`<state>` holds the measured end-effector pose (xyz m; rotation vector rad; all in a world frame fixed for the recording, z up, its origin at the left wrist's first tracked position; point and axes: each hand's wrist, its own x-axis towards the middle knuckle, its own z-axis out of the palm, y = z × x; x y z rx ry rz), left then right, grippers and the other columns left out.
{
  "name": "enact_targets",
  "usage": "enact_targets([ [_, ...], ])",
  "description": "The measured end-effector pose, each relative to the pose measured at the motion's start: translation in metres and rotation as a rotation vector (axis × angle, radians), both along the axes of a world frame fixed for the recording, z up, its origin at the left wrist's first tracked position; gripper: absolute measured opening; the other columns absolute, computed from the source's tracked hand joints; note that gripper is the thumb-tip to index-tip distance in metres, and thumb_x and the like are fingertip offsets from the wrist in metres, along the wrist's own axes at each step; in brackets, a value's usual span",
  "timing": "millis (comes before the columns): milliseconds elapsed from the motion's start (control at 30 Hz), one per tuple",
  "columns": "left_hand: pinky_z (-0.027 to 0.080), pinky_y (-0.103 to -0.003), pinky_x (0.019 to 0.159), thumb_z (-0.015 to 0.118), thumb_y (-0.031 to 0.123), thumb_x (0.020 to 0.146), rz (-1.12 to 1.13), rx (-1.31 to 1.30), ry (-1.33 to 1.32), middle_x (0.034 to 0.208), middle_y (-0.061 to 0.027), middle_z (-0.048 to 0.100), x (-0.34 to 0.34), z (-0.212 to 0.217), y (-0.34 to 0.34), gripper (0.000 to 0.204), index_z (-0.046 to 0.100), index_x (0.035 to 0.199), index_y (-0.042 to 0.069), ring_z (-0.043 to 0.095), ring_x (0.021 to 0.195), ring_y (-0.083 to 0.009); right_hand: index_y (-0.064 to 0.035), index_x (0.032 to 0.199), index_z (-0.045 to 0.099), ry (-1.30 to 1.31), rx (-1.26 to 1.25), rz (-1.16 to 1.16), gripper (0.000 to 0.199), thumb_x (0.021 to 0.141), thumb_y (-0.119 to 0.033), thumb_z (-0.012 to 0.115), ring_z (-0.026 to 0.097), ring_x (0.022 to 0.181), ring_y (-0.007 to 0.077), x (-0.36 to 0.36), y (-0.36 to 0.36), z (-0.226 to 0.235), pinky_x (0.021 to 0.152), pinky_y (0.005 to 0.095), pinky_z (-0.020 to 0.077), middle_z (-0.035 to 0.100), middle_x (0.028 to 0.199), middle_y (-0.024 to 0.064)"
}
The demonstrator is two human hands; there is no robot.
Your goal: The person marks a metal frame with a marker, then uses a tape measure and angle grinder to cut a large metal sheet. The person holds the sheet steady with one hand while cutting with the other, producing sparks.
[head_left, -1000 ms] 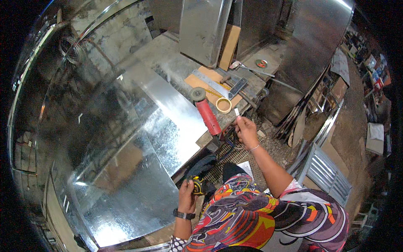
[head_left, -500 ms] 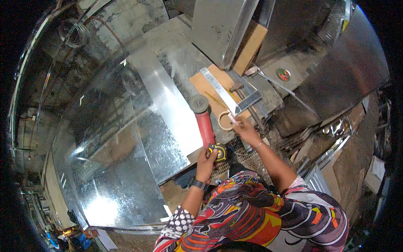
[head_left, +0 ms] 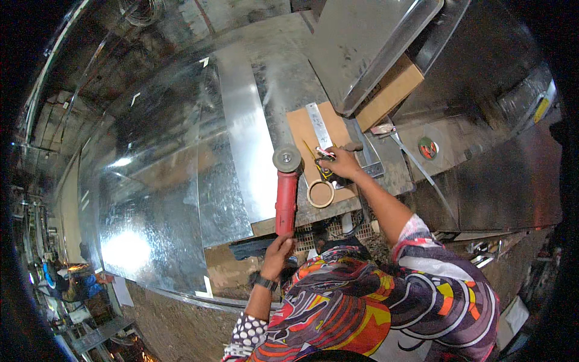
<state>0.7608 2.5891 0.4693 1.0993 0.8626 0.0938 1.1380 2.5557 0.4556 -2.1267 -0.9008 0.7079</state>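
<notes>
My left hand (head_left: pixel 278 252) is closed at the tail end of a red angle grinder (head_left: pixel 286 202), which lies with its disc (head_left: pixel 287 158) pointing away from me. My right hand (head_left: pixel 341 165) is over a brown board (head_left: pixel 300 125), its fingers closed around a yellow-and-black tape measure (head_left: pixel 326 173), partly hidden by the hand. A small red-and-white stick-like item (head_left: pixel 325 151) shows at the same fingers. Just nearer lies a tan roll of tape (head_left: pixel 309 194). Under the right hand runs a metal try square (head_left: pixel 317 123), its dark stock (head_left: pixel 373 169) to the right. A hammer head (head_left: pixel 353 146) shows beside the hand.
A shiny metal strip (head_left: pixel 242 108) lies on large sheet metal (head_left: pixel 157 205) to the left. Metal panels (head_left: pixel 362 54) and a cardboard box (head_left: pixel 389 90) stand at the back right. A round green-and-red item (head_left: pixel 428 148) lies further right. Sparks (head_left: pixel 78 266) glow at the far left.
My left hand has left the tape measure and moved to the grinder's tail. The tape measure is now at my right hand, which has moved over the square. The view has turned.
</notes>
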Motion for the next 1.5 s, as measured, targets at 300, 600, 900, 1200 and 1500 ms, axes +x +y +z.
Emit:
enact_targets([
  [300, 0.051, -0.032, 0.089, 0.060, 0.031, 0.104, 0.408, -0.022, 0.212, 0.117, -0.0066, 0.067, -0.094, -0.018, -0.057, 0.045, 0.056, 0.140, 0.005, 0.065, 0.102, -0.0170, -0.0044, 0.128, 0.063, -0.267, -0.170, 0.018, 0.056, 0.087, -0.041, 0.073, 0.059, 0.117, 0.0416, 0.007, 0.029, -0.027, 0.098, 0.0485, 0.0481, 0.060, 0.123, 0.0241],
  [600, 0.051, -0.031, 0.086, 0.060, 0.033, 0.103, 0.501, -0.027, 0.208, 0.119, -0.0066, 0.066, -0.108, -0.043, -0.070, 0.042, 0.058, 0.136, 0.008, 0.064, 0.103, -0.0165, -0.0047, 0.135, 0.056, -0.558, -0.183, 0.171, 0.081, 0.071, -0.048, 0.081, 0.056, 0.111, 0.0450, -0.031, 0.008, -0.018, 0.097, 0.0568, 0.0457, 0.057, 0.119, 0.0248],
  [900, 0.051, -0.031, 0.086, 0.062, 0.035, 0.101, 0.487, 0.105, 0.271, 0.115, -0.0057, 0.068, -0.119, -0.016, -0.061, 0.046, 0.058, 0.138, 0.008, 0.066, 0.100, -0.0166, -0.0170, 0.143, 0.052, -0.536, -0.107, 0.268, 0.094, 0.064, -0.055, 0.085, 0.056, 0.117, 0.0403, -0.027, 0.011, -0.024, 0.097, 0.0541, 0.0470, 0.054, 0.127, 0.0188],
  [1200, 0.051, -0.032, 0.090, 0.063, 0.029, 0.102, 0.629, 0.330, 0.223, 0.117, -0.0063, 0.069, -0.167, 0.020, -0.088, 0.043, 0.059, 0.137, 0.004, 0.064, 0.102, -0.0155, -0.0011, 0.136, 0.056, -0.562, 0.230, -0.052, 0.064, 0.087, -0.037, 0.076, 0.060, 0.112, 0.0387, -0.034, -0.010, -0.074, 0.097, 0.0481, 0.0475, 0.060, 0.126, 0.0223],
  [1500, 0.049, -0.033, 0.094, 0.061, 0.025, 0.103, 0.680, 0.351, 0.098, 0.121, -0.0077, 0.065, -0.190, 0.039, -0.064, 0.043, 0.055, 0.140, 0.004, 0.060, 0.108, -0.0154, 0.0032, 0.133, 0.060, -0.395, 0.608, 0.108, 0.043, 0.097, -0.020, 0.062, 0.060, 0.111, 0.0385, -0.108, 0.057, -0.009, 0.100, 0.0457, 0.0460, 0.062, 0.127, 0.0222],
])
